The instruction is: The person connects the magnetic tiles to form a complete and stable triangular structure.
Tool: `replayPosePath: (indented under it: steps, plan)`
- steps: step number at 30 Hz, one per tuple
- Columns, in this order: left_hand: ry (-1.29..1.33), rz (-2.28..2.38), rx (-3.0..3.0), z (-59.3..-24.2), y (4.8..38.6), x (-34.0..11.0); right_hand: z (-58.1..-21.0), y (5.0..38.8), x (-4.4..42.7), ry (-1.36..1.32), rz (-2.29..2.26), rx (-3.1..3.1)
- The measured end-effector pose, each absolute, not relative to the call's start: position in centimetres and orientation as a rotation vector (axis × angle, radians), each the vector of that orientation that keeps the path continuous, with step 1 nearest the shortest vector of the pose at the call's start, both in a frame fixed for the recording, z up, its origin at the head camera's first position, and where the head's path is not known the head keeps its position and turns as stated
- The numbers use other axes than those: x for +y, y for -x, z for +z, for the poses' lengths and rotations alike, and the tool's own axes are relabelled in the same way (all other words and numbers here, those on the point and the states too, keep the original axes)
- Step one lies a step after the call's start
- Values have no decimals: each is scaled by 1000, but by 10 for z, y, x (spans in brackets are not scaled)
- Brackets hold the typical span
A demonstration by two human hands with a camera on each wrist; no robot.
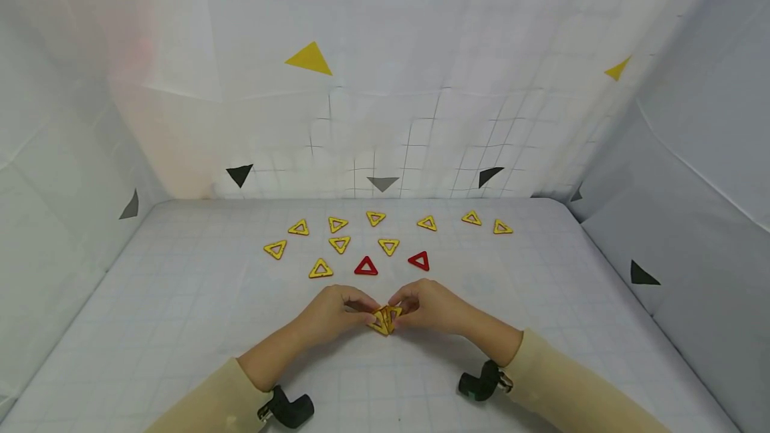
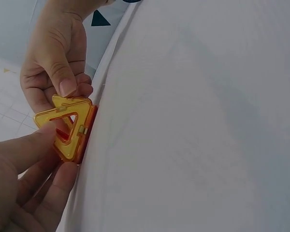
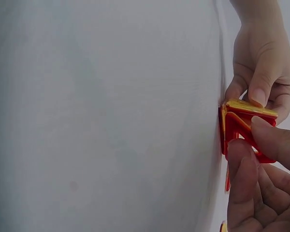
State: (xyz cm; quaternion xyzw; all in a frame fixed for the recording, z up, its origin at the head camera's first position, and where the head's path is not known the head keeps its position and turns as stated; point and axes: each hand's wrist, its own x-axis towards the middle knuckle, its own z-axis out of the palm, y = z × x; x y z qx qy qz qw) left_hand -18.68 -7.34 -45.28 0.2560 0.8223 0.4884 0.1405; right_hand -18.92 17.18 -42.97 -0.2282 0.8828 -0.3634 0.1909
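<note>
Near the front middle of the table, both hands hold a small cluster of joined triangular frame tiles. My left hand point(image 1: 327, 316) pinches the left yellow tile point(image 1: 378, 323) between thumb and fingers. On the other side my right hand point(image 1: 430, 307) pinches the right tile point(image 1: 394, 313). In the left wrist view a yellow tile point(image 2: 80, 140) faces the camera, with red at its edge behind. The right wrist view shows a red tile point(image 3: 230, 126) under the right thumb and a yellow one point(image 3: 249, 108) by the left thumb. Fingers hide parts of the cluster.
Behind the hands lie two red triangles point(image 1: 365, 266) point(image 1: 419, 260) and several yellow triangles point(image 1: 321, 268), spread in loose rows toward the table's back edge. White cloth walls point(image 1: 385, 32) with black and yellow triangular marks stand behind and at both sides.
</note>
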Motion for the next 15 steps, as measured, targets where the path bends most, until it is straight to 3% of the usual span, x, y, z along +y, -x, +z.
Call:
replayPosePath:
  steps: [15]
  plan:
    - [-748, 1387, 2402, -455, 187, -73, -426, 187, 165, 658, -1025, 2483]
